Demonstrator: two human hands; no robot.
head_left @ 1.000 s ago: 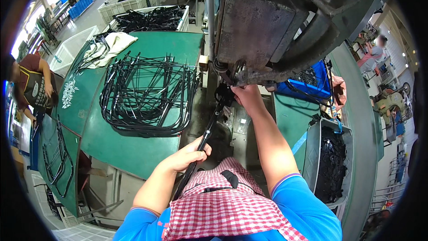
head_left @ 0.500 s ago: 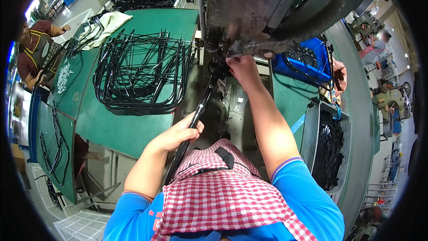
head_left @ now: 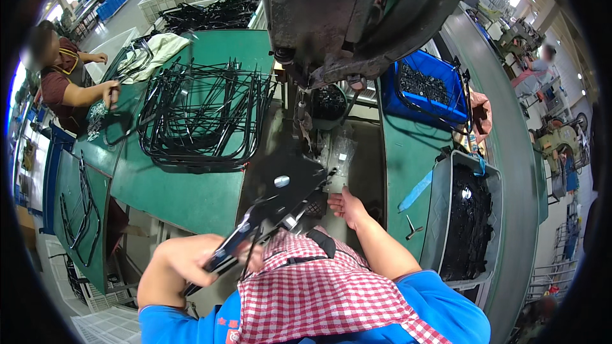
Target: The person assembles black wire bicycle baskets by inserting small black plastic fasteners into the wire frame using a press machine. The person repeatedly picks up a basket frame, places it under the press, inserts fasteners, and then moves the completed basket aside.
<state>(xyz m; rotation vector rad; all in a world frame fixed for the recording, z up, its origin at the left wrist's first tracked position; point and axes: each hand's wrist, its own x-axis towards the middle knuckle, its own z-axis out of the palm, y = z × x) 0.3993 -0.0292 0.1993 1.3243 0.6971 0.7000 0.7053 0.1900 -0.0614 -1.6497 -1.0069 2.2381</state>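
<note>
My left hand (head_left: 201, 260) is closed round a black metal tube frame (head_left: 233, 242) in front of my apron. The frame is tilted, and motion blurs its dark, wide far part. My right hand (head_left: 346, 207) is open and empty, its fingers pointing left, just right of the frame and apart from it. Beyond both hands stands a large grey machine press (head_left: 319, 19), whose tooling (head_left: 302, 114) hangs over the gap between the two green tables.
Black tube frames (head_left: 201, 114) are stacked on the left green table (head_left: 159, 191). At the right are a blue bin (head_left: 424, 83) of small parts and a grey crate (head_left: 468, 216) of black pieces. A co-worker (head_left: 70, 83) stands at the far left.
My left hand has drawn the frame away from the press toward my body and turned it. My right hand has come off the tooling and back toward me, opening. The co-worker's arm has reached forward.
</note>
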